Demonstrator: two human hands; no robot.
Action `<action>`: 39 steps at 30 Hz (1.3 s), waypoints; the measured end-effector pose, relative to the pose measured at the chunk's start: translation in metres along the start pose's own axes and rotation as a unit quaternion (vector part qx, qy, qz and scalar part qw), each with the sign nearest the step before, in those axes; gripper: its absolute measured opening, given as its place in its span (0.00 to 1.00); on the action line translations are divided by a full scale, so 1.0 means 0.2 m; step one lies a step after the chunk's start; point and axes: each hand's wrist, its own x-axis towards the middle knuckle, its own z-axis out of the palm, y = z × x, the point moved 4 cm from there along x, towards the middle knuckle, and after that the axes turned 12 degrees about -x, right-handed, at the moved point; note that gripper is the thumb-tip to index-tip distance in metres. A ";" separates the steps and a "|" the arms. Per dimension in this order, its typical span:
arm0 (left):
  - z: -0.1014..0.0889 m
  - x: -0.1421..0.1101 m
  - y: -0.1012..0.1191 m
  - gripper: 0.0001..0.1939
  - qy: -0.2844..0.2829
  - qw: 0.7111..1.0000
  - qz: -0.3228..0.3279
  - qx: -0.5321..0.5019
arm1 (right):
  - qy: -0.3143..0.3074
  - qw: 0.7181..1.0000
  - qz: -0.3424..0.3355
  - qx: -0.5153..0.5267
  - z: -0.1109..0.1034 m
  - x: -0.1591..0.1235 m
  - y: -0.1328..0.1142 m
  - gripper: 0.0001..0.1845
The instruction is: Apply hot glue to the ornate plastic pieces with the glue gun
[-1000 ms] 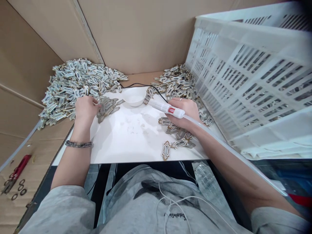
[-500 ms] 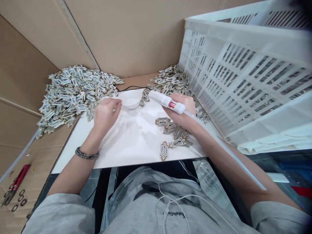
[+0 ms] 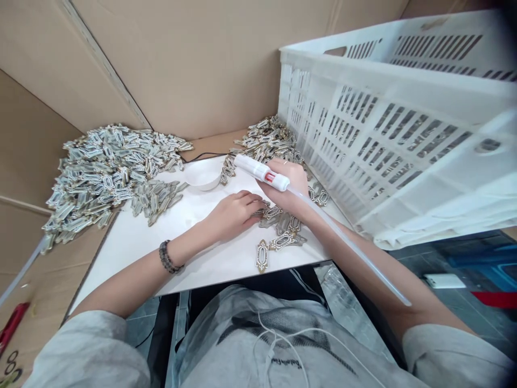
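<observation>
My right hand (image 3: 287, 186) is closed around a white pen-style glue gun (image 3: 260, 171) with a red switch. A long translucent glue stick (image 3: 347, 245) runs out of its back end along my forearm. The fingers of my left hand (image 3: 238, 214) are bent at the near side of the right hand, thumb and fingertips closed on a small ornate plate (image 3: 260, 209) on the white board (image 3: 202, 215). More of these gold-edged plates with white scrollwork, such as the ornate plate (image 3: 262, 255) lying alone, are beside it. A shallow white bowl (image 3: 203, 186) stands behind my left hand.
A large heap of ornate plates (image 3: 100, 172) covers the back left, with a duller grey pile (image 3: 155, 199) at its edge. Another heap (image 3: 270, 134) lies by the white slatted crate (image 3: 388, 118) on the right. Cardboard walls (image 3: 202, 70) enclose the back.
My left hand has moved right, from beside the bowl to the plates by my right hand. The grey pile it partly covered now shows. The view has shifted; my right hand still holds the glue gun.
</observation>
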 end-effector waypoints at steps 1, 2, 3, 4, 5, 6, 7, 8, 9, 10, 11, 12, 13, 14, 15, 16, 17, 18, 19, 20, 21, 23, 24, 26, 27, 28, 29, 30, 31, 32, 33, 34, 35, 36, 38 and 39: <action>0.01 0.00 0.00 0.13 -0.007 1.000 -0.005 0.003 | 0.001 1.000 0.000 0.001 0.00 0.00 0.00 0.12; 0.01 0.00 -0.01 0.12 -0.011 1.000 -0.011 0.006 | 0.000 1.000 -0.001 0.003 0.00 0.00 0.00 0.12; 0.01 -0.01 -0.01 0.12 -0.013 1.000 -0.018 0.009 | -0.001 1.000 -0.002 0.004 0.00 0.00 0.00 0.12; 0.01 -0.02 -0.02 0.11 -0.013 1.000 -0.023 0.013 | -0.003 1.000 -0.004 0.006 0.00 0.00 0.00 0.11; 0.00 -0.03 -0.02 0.11 -0.011 0.999 -0.028 0.016 | -0.005 1.000 -0.005 0.007 0.00 0.00 0.00 0.11; 0.00 -0.04 -0.03 0.10 -0.009 0.999 -0.032 0.019 | -0.008 1.000 -0.006 0.006 -0.01 0.00 -0.01 0.11; 0.00 -0.06 -0.03 0.09 -0.008 0.999 -0.035 0.022 | -0.011 1.000 -0.006 0.005 -0.01 0.00 -0.01 0.10; -0.01 -0.07 -0.04 0.09 -0.006 0.999 -0.039 0.024 | -0.013 1.000 -0.006 0.002 -0.01 0.00 -0.01 0.10; -0.02 -0.09 -0.04 0.08 -0.004 0.999 -0.043 0.027 | -0.015 1.000 -0.006 -0.001 -0.01 0.00 -0.01 0.10; -0.03 -0.11 -0.04 0.08 -0.003 0.999 -0.045 0.030 | -0.016 1.000 -0.006 -0.002 -0.01 0.00 -0.01 0.10; -0.03 -0.13 -0.04 0.08 -0.002 0.998 -0.045 0.032 | -0.016 1.000 -0.007 -0.003 -0.01 0.00 -0.01 0.10; -0.05 -0.14 -0.04 0.08 -0.002 0.999 -0.042 0.033 | -0.015 1.000 -0.008 -0.002 0.00 0.00 -0.01 0.11; -0.06 -0.16 -0.04 0.08 -0.003 0.999 -0.037 0.033 | -0.014 1.000 -0.009 -0.001 0.00 0.00 -0.01 0.11; -0.07 -0.18 -0.03 0.08 -0.003 0.999 -0.032 0.031 | -0.012 1.000 -0.010 -0.001 0.00 -0.01 -0.01 0.11; -0.08 -0.20 -0.03 0.08 -0.002 0.999 -0.028 0.025 | -0.013 1.000 -0.014 -0.001 0.00 -0.01 -0.01 0.11; -0.09 -0.22 -0.04 0.08 0.002 0.999 -0.028 0.018 | -0.014 1.000 -0.017 -0.003 0.00 -0.01 -0.01 0.12; -0.10 -0.24 -0.04 0.09 0.011 0.999 -0.032 0.007 | -0.016 1.000 -0.020 -0.004 0.00 -0.01 -0.01 0.12; -0.11 -0.25 -0.05 0.09 0.024 0.999 -0.038 -0.006 | -0.018 1.000 -0.022 -0.005 0.00 -0.01 -0.01 0.13; -0.12 -0.26 -0.06 0.10 0.040 0.998 -0.045 -0.020 | -0.022 0.999 -0.024 -0.005 0.00 -0.01 -0.01 0.13; -0.13 -0.27 -0.07 0.10 0.055 0.996 -0.052 -0.035 | -0.025 0.999 -0.025 -0.006 0.00 -0.01 -0.01 0.14; -0.13 -0.28 -0.08 0.10 0.070 0.994 -0.061 -0.051 | -0.028 0.999 -0.025 -0.008 0.00 -0.01 -0.01 0.14; -0.13 -0.28 -0.08 0.09 0.089 0.989 -0.079 -0.084 | -0.033 0.999 -0.024 -0.013 0.00 -0.01 -0.02 0.14; -0.12 -0.28 -0.07 0.09 0.093 0.987 -0.091 -0.098 | -0.034 0.999 -0.024 -0.014 0.00 -0.01 -0.02 0.14; -0.11 -0.28 -0.05 0.08 0.094 0.983 -0.116 -0.105 | -0.036 0.999 -0.022 -0.014 0.00 -0.01 -0.02 0.13; -0.11 -0.28 -0.03 0.08 0.091 0.984 -0.125 -0.092 | -0.038 0.999 -0.021 -0.013 0.00 -0.01 -0.02 0.13; -0.11 -0.28 -0.01 0.08 0.085 0.986 -0.129 -0.070 | -0.040 0.999 -0.019 -0.013 0.00 -0.01 -0.02 0.13; -0.11 -0.28 0.00 0.08 0.077 0.988 -0.126 -0.043 | -0.041 0.999 -0.017 -0.013 0.00 -0.01 -0.01 0.13; -0.10 -0.28 0.02 0.09 0.066 0.991 -0.117 -0.017 | -0.041 0.999 -0.017 -0.013 0.00 -0.01 -0.01 0.13; -0.10 -0.27 0.04 0.09 0.052 0.993 -0.104 0.005 | -0.041 0.999 -0.018 -0.013 0.00 -0.01 -0.01 0.13; -0.10 -0.27 0.05 0.09 0.039 0.995 -0.091 0.022 | -0.040 0.999 -0.020 -0.012 0.00 -0.02 -0.02 0.13; -0.09 -0.27 0.06 0.10 0.026 0.996 -0.082 0.032 | -0.039 0.999 -0.022 -0.011 0.00 -0.02 -0.02 0.13; -0.09 -0.27 0.06 0.10 0.016 0.996 -0.080 0.038 | -0.039 0.999 -0.023 -0.011 0.00 -0.02 -0.02 0.13; -0.09 -0.27 0.05 0.11 0.010 0.996 -0.082 0.038 | -0.040 0.999 -0.024 -0.012 0.00 -0.02 -0.02 0.13; -0.08 -0.26 0.05 0.11 0.005 0.996 -0.087 0.034 | -0.041 0.999 -0.024 -0.014 0.00 -0.02 -0.02 0.13; -0.07 -0.26 0.04 0.10 0.002 0.996 -0.091 0.013 | -0.044 0.999 -0.023 -0.020 0.00 -0.02 -0.02 0.12; -0.07 -0.26 0.03 0.10 0.000 0.996 -0.089 -0.002 | -0.044 0.998 -0.024 -0.023 0.00 -0.02 -0.02 0.11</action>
